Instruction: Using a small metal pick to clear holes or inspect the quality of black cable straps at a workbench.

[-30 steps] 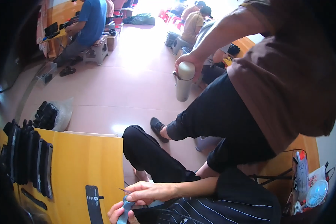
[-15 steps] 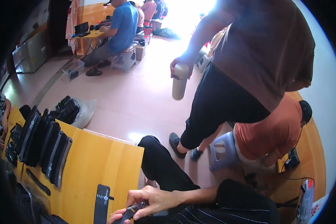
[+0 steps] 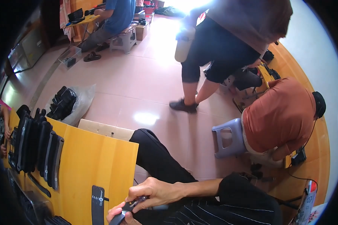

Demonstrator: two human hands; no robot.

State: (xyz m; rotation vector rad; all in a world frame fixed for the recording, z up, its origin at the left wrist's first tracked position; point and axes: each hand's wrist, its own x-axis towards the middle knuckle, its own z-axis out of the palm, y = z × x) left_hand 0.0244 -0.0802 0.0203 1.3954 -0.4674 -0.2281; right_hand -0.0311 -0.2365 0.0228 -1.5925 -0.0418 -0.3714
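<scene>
My right hand (image 3: 156,193) comes in from the right, fingers closed round a small shiny metal tool (image 3: 139,201) whose kind I cannot make out. Pinched at the lower edge, my left hand (image 3: 116,213) holds a dark grey strap-like piece (image 3: 118,218), partly cut off by the picture. The two hands nearly touch, with the tool close to the piece. Just left of them, a flat black strap (image 3: 97,204) with pale printing lies on the yellow table (image 3: 112,157).
Several black straps (image 3: 37,146) are stacked at the table's left, beside a single curved strip (image 3: 38,185). A plastic bag of black pieces (image 3: 84,101) sits on the floor beyond. A person (image 3: 214,56) stands ahead with a bottle (image 3: 184,45); another (image 3: 278,116) sits on a stool (image 3: 231,137) at right.
The standing person has stepped away from me. The view has shifted slightly. My hands stay close together at the table edge, still holding the piece and the tool.
</scene>
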